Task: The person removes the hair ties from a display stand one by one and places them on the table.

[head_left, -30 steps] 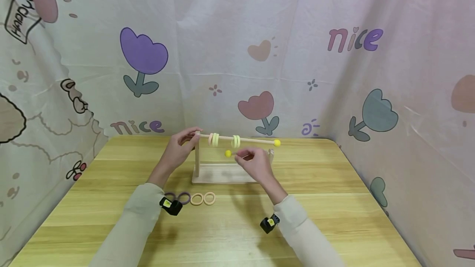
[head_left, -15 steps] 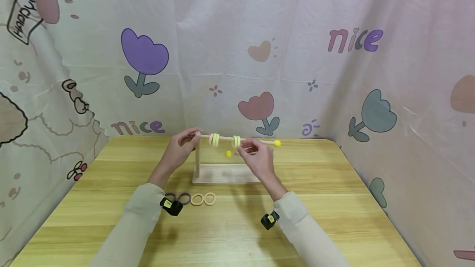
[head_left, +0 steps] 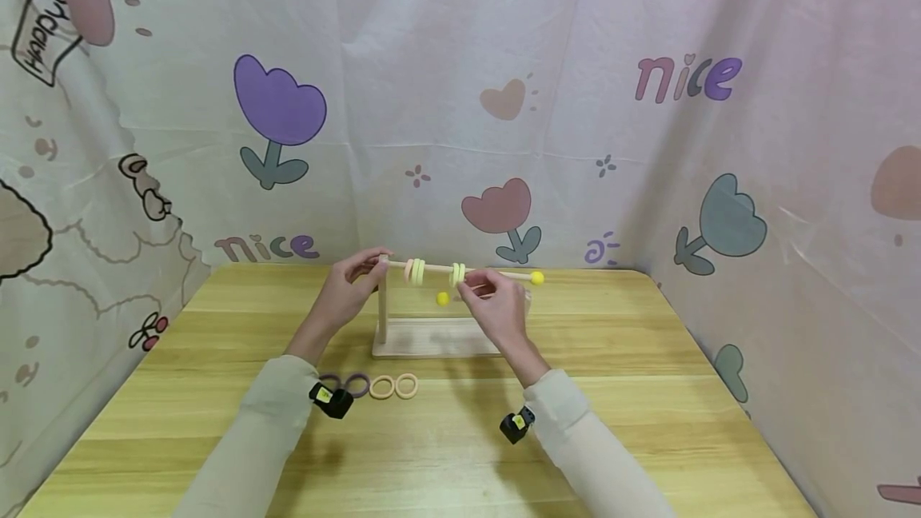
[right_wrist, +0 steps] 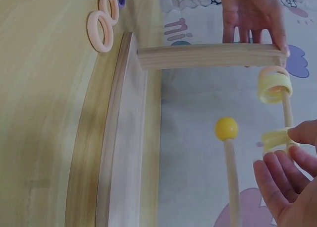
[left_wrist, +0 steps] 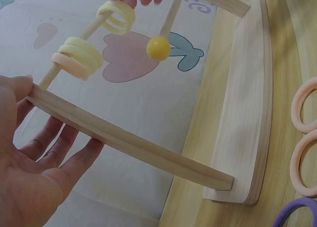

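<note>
A wooden stand (head_left: 413, 346) has an upper rod (head_left: 496, 273) ending in a yellow ball (head_left: 537, 278). My left hand (head_left: 350, 288) holds the top of the stand's left post (left_wrist: 133, 138), thumb at the end and fingers along its far side. One peach ring (left_wrist: 72, 67) and pale yellow rings (left_wrist: 81, 51) hang on the rod near that post. Farther along, my right hand (head_left: 499, 306) pinches at another pair of pale yellow rings (right_wrist: 274, 139) between thumb and fingers. A lower rod (right_wrist: 232, 182) with its own yellow ball (right_wrist: 226, 128) sticks out below; the right hand partly hides it.
On the table (head_left: 446, 454), in front of the stand, lie two peach rings (head_left: 406, 375) and two purple rings (head_left: 367, 386), one partly behind the left wrist camera (head_left: 332, 400). A printed curtain (head_left: 432, 102) stands behind and at the sides.
My right hand has moved up from beside the lower rod's yellow ball to the pale yellow rings on the upper rod. The left hand stays at the post.
</note>
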Motion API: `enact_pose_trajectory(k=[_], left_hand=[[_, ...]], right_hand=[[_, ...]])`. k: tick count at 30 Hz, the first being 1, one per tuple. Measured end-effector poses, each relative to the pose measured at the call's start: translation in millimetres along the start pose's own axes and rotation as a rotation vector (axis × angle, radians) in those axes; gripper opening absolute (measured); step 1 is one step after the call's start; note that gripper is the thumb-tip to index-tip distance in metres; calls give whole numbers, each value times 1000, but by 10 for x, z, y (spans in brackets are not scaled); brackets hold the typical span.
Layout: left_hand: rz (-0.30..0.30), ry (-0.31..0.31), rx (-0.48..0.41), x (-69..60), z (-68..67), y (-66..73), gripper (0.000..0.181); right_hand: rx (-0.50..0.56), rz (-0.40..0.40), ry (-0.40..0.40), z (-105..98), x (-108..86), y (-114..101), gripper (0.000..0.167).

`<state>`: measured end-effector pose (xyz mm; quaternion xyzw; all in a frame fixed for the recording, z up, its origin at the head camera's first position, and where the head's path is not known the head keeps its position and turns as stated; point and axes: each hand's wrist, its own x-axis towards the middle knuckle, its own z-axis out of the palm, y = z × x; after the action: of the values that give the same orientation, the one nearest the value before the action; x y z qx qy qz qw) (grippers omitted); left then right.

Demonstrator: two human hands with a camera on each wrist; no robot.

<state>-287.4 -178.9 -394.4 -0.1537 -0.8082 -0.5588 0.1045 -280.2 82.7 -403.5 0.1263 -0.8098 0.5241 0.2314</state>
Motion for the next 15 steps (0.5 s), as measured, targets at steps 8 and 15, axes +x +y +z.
enact_pose_trajectory(k=[8, 15], left_hand=[[8, -1, 0, 2, 7, 15, 38], [5, -3, -17, -2, 5, 21, 38]], right_hand=[[-33, 19, 30, 35, -5, 6, 11], [-6, -10, 72, 44, -24, 13, 12]])
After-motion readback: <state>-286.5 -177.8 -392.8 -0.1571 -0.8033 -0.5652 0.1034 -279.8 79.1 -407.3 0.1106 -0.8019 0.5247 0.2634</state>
